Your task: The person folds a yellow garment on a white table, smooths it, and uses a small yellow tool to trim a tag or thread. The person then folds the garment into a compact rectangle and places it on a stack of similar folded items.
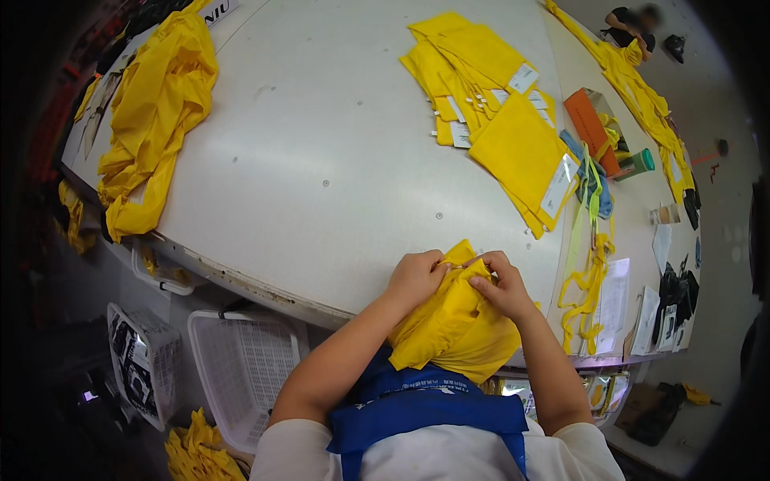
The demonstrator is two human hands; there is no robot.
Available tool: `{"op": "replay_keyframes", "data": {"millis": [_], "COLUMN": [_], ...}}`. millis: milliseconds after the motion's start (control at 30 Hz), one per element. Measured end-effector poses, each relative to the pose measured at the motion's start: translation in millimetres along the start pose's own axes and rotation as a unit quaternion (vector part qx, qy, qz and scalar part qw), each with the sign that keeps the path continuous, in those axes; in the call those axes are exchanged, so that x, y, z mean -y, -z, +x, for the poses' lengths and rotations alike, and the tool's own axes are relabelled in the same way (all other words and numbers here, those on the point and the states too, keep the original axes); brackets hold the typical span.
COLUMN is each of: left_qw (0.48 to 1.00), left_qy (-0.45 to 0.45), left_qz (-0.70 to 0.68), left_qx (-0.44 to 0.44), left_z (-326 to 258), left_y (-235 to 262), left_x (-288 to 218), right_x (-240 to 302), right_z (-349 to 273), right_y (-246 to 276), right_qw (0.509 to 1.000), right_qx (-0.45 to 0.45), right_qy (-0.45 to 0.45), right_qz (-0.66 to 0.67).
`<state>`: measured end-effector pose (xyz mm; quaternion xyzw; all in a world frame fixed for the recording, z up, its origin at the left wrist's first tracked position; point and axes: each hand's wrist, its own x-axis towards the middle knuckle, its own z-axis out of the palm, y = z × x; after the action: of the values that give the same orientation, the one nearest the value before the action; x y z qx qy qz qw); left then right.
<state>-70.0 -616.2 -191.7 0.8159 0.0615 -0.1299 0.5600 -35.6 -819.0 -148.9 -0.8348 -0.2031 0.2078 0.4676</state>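
Yellow cloth: bunched at the near edge of the surface, right in front of you; its lower folds lie over your blue apron.
Top edge: looks like fingertip work with both hands. Hold the pinches close together, tension light and even, so the layers don't slip.
Loose bulk: probably drags on the pinch; let your lap and the surface edge take the weight.
Left hand: grip narrow, fingertips on the cloth's top edge, knuckles up.
Right hand: grip narrow too, thumb on the near side, fingers curled over, cloth between. Exact layer pinched: can't tell.
Arms: both come up from below, elbows out, forearms angled inward; hands nearly meet.
Folded stack: on the surface, beyond your right hand, apart from the cloth.
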Motion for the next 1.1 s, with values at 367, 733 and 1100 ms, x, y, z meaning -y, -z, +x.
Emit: {"op": "replay_keyframes", "data": {"millis": [367, 733, 1100], "left_qw": [0.971, 0.997, 0.937], "left_qy": [-0.144, -0.050, -0.247], "left_qz": [0.131, 0.020, 0.228], "left_qx": [-0.136, -0.053, -0.096], "left_z": [2, 13, 0], "left_y": [-12, 0, 5], "left_x": [-15, -18, -14], "right_x": [34, 19, -23], "right_z": [10, 15, 38], "right_y": [-4, -6, -38], "right_qw": [0.963, 0.982, 0.969], "right_qx": [0.005, -0.118, -0.171], "right_qy": [0.022, 0.042, -0.156], "right_qz": [-0.269, -0.140, -0.082]}}
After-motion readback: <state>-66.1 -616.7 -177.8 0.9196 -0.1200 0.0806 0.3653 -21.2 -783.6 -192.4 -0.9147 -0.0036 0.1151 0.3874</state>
